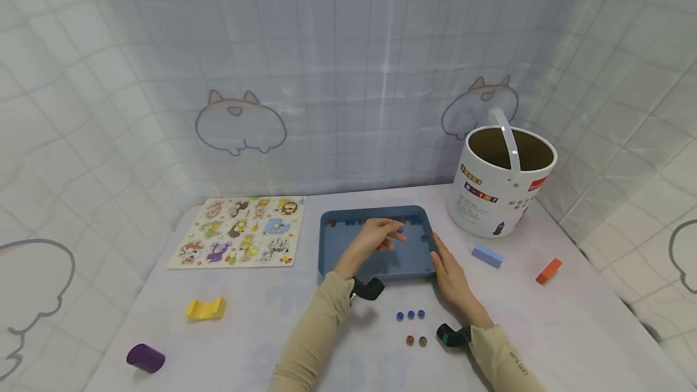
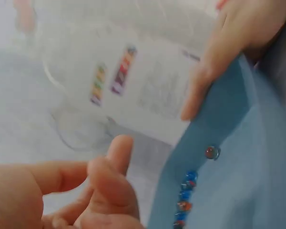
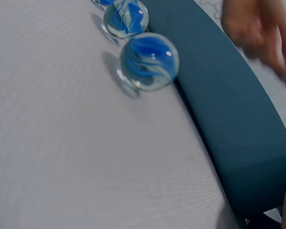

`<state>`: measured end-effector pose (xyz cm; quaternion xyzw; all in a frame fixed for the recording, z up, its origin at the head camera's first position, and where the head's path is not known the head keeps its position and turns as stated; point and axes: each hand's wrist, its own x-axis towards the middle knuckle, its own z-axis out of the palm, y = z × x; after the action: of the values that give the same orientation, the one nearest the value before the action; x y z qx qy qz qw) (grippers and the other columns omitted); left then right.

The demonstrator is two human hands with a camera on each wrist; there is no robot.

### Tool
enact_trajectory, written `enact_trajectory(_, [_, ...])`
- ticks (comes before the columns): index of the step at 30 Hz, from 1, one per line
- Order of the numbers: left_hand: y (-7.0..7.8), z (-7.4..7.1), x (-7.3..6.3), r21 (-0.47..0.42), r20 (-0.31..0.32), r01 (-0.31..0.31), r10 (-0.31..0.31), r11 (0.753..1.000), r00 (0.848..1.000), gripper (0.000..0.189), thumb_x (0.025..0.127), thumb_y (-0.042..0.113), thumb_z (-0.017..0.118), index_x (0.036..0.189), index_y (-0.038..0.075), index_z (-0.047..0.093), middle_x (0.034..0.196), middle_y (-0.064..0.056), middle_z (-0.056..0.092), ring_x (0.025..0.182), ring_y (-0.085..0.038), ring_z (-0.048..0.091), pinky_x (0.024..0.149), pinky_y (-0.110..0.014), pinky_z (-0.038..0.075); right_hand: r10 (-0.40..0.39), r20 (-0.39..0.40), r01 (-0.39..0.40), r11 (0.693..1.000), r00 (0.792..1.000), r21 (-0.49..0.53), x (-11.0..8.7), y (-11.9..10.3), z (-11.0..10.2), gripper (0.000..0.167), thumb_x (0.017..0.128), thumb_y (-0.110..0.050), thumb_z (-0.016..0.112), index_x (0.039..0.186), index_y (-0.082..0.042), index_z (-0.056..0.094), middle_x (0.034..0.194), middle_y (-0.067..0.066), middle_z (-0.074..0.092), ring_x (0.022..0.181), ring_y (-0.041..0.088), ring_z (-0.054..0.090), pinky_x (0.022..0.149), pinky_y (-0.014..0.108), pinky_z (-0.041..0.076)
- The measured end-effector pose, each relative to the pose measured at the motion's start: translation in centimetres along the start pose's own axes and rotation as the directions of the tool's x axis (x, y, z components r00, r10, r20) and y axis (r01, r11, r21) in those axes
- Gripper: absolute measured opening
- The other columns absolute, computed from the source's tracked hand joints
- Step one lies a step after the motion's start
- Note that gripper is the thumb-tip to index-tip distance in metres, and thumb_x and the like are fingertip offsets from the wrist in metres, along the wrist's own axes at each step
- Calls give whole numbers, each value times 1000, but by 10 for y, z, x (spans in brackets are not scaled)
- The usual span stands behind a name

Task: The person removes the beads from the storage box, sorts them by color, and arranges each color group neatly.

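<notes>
A white bucket (image 1: 490,192) with its handle raised stood upright at two o'clock on the pale tabletop (image 1: 223,356), a blue block (image 1: 487,256) lying between two and three and a red-orange block (image 1: 549,271) at three. An animal picture board (image 1: 236,233) lay flat at ten, a yellow block (image 1: 206,310) at nine and a purple cylinder (image 1: 145,358) between eight and nine. Grid-patterned cloth (image 1: 348,77) hung at twelve.

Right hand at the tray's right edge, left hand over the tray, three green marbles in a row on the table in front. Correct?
Wrong colour: the head view shows three blue marbles in that row, not green. Left hand over the tray, right hand at its right edge: correct.
</notes>
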<state>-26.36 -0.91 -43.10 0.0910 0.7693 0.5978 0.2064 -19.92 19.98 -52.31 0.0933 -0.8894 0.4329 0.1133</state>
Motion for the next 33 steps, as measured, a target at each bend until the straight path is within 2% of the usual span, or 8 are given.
enact_trajectory(4, [-10, -5, -44, 60, 86, -33, 27, 998, 996, 30, 97, 15, 56, 124, 5, 63, 100, -14, 74, 56, -15, 54, 52, -25, 35, 0, -12, 0, 1000, 1000, -1, -2, 1, -2, 52, 107, -23, 33, 152, 1, 23, 155, 27, 28, 140, 47, 29, 113, 60, 22])
enact_trajectory(7, [-27, -4, -72, 107, 109, -60, 48, 992, 993, 26, 94, 10, 57, 118, 3, 64, 92, -16, 75, 52, -15, 48, 50, -24, 35, -4, -16, 4, 1000, 1000, -4, -3, 1, -2, 52, 107, -23, 33, 152, 2, 24, 154, 27, 28, 141, 47, 29, 112, 59, 22])
enact_trajectory(13, [-61, 8, -107, 277, 93, -70, 46, 958, 995, 9, 91, 14, 64, 98, 8, 66, 70, -4, 72, 46, -9, 47, 45, -22, 34, -1, -21, 1, 1000, 1000, -2, -4, 0, -2, 52, 107, -23, 34, 151, 2, 25, 154, 27, 29, 141, 47, 29, 112, 59, 23])
enact_trajectory(17, [-70, 18, -114, 393, 63, -68, 46, 917, 997, 8, 87, 21, 71, 88, 15, 65, 59, 4, 67, 48, -7, 50, 46, -22, 34, 6, -16, -6, 1000, 1000, 1, -3, 0, -1, 52, 107, -24, 33, 151, 2, 24, 155, 27, 28, 141, 47, 28, 113, 59, 22])
enact_trajectory(22, [-73, 28, -113, 547, 8, -84, 95, 833, 995, 14, 81, 26, 77, 83, 20, 64, 51, 13, 58, 45, -4, 47, 45, -23, 34, 11, -7, -11, 1000, 1000, 4, -3, -2, 1, 52, 107, -24, 33, 152, 1, 24, 155, 26, 27, 141, 47, 28, 114, 58, 21])
enact_trajectory(27, [-73, 30, -111, 627, -4, -80, 106, 775, 994, 16, 78, 27, 80, 82, 20, 66, 52, 15, 53, 47, -2, 44, 47, -22, 34, 17, 6, -17, 1000, 1000, 13, -2, -3, 4, 53, 107, -24, 33, 152, 0, 23, 155, 26, 27, 142, 46, 27, 114, 58, 21])
enact_trajectory(30, [-64, 28, -107, 611, 12, -89, 103, 787, 995, 18, 80, 29, 78, 90, 18, 69, 54, 14, 55, 46, -3, 47, 46, -22, 36, 14, 10, -14, 1000, 1000, 8, -2, -4, 4, 53, 107, -25, 33, 152, 1, 23, 155, 26, 27, 142, 46, 27, 114, 58, 21])
enact_trajectory(33, [-45, 24, -96, 539, 30, -129, 134, 833, 991, 20, 86, 29, 73, 100, 15, 69, 60, 7, 63, 47, -11, 55, 44, -23, 37, 10, 8, -10, 1000, 1000, 5, -1, -4, 1, 53, 107, -25, 33, 152, 1, 23, 155, 27, 27, 141, 47, 27, 114, 59, 21])
